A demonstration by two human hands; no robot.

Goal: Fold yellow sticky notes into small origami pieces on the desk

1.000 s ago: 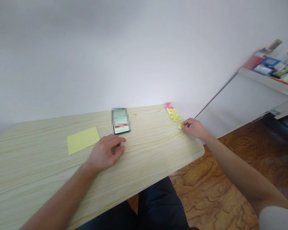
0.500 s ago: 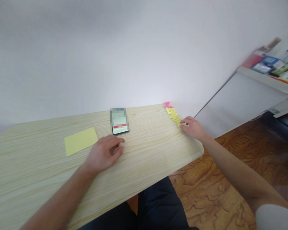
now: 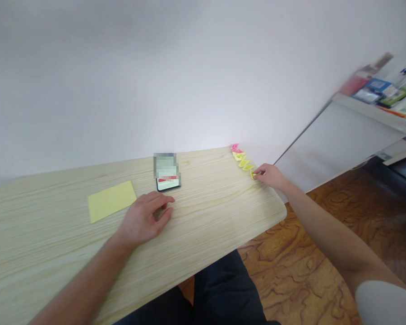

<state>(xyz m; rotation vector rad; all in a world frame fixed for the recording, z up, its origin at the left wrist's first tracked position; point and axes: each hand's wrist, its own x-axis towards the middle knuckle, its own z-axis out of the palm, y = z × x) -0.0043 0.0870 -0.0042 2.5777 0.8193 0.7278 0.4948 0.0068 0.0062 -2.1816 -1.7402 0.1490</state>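
Note:
My left hand rests on the wooden tabletop with its thumb and curved index finger apart, holding nothing. Just beyond it lies a phone with its screen lit and partly pixelated. A flat sheet of yellow paper lies to that hand's left. Over at the table's right side, my right hand pinches the nearest folded yellow paper piece, partly hidden by the fingertips. Several more folded yellow paper pieces continue in a slanting row towards the wall, with a pink folded paper piece at the far end.
The table backs onto a white wall; its rounded right corner is close to my right forearm. A shelf with boxes and other small items stands at the right, above a brown patterned floor.
My right hand stays at the near end of the row, its fingertips drawn closer about the last yellow piece. The view has shifted slightly; my left hand keeps its pose.

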